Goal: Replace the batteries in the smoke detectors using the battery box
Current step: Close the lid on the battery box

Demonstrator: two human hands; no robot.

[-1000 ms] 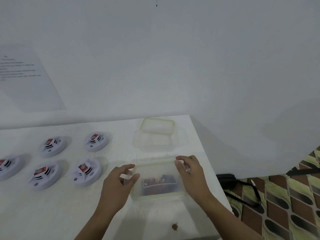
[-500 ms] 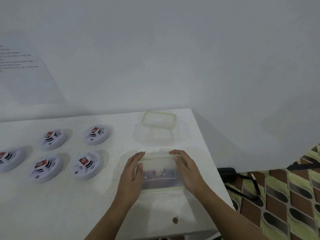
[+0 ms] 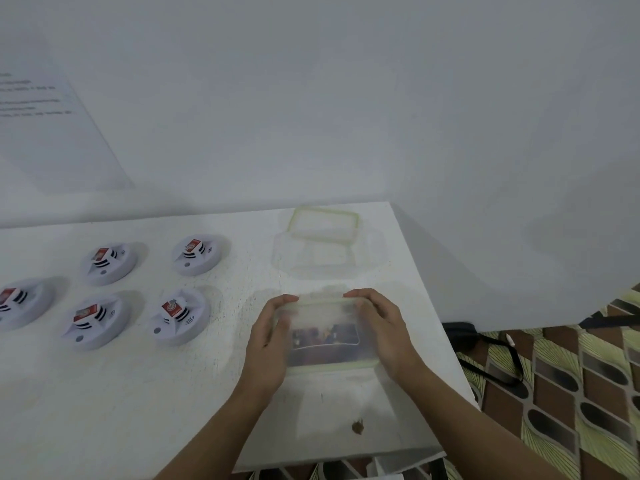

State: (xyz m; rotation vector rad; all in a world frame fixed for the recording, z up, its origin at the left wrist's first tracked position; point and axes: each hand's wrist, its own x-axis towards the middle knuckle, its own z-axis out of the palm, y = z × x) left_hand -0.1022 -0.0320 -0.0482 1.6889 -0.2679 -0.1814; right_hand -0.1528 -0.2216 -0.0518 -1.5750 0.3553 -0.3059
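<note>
A clear plastic battery box with a pale green rim lies on the white table, dark batteries showing through its lid. My left hand holds its left side and my right hand holds its right side, fingers curled over the far rim. Several white round smoke detectors stand to the left, each with a red battery on top: one nearest the box, others and one at the left edge.
A second clear box, empty, with a loose lid on it, stands behind the battery box near the wall. The table's right edge is close to my right hand. A black strap lies on the patterned floor. A brown speck marks the table front.
Both hands have closed in from the box's sides and now hold its lid edges. The view has tilted a little downward.
</note>
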